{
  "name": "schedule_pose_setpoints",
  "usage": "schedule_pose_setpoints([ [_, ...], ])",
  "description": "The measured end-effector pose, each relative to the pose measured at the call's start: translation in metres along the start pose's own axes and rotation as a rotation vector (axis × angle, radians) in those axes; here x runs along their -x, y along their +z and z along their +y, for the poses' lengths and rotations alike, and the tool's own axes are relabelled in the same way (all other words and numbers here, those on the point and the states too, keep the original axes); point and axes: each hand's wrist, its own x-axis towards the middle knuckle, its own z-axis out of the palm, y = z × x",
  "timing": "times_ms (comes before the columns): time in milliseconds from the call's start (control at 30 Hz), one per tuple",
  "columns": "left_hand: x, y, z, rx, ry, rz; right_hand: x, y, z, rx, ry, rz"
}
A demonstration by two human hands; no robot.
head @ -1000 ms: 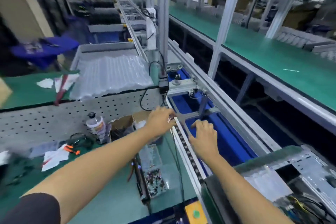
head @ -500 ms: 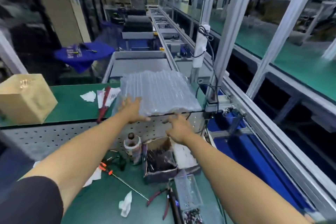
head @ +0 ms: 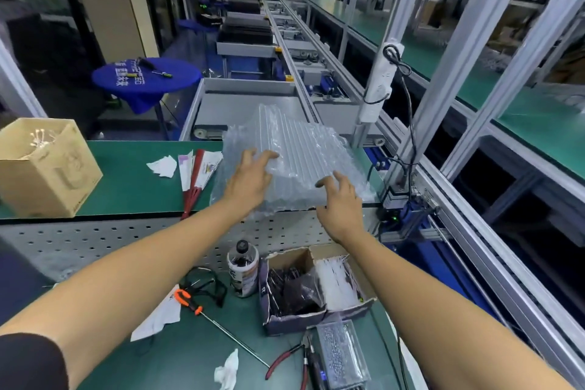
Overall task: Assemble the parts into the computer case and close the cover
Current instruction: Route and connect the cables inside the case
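A flat package wrapped in clear air-column cushion (head: 304,161) lies on the raised green shelf (head: 133,180), its near edge over the shelf's front lip. My left hand (head: 250,179) grips its near left part, fingers spread and curled over the wrap. My right hand (head: 340,203) is at the near right corner with fingers loosely bent, fingertips just at the wrap. The computer case is out of view.
On the lower bench lie an orange-handled screwdriver (head: 202,310), a bottle (head: 243,266), a cardboard box of small parts (head: 313,288), red pliers (head: 288,358) and a clear screw box (head: 342,355). A brown carton (head: 47,168) stands at the left of the shelf. The conveyor rail (head: 474,231) runs along the right.
The view swung left from the conveyor, where both hands rested on the rail, to the shelf. Both hands reached the cushioned package, which has since shifted and tilted.
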Motion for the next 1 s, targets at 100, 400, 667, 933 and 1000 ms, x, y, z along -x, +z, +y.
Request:
schedule_pose_setpoints([
  [100, -0.002, -0.008, 0.021, 0.199, 0.005, 0.165, -0.010, -0.008, 0.003, -0.061, 0.101, 0.033],
  [400, 0.036, -0.015, 0.101, 0.610, 0.115, 0.385, 0.007, -0.034, 0.001, -0.554, 0.153, 0.045],
  [667, 0.113, 0.050, 0.195, 0.723, 0.108, 0.300, 0.082, -0.084, 0.039, -1.194, 0.496, 0.076],
  [933, 0.218, 0.123, 0.328, 0.720, 0.187, 0.087, 0.223, -0.186, 0.150, -0.977, 0.554, 0.353],
  [1000, 0.247, 0.143, 0.364, 0.715, 0.240, -0.009, 0.271, -0.210, 0.184, -0.929, 0.615, 0.440],
])
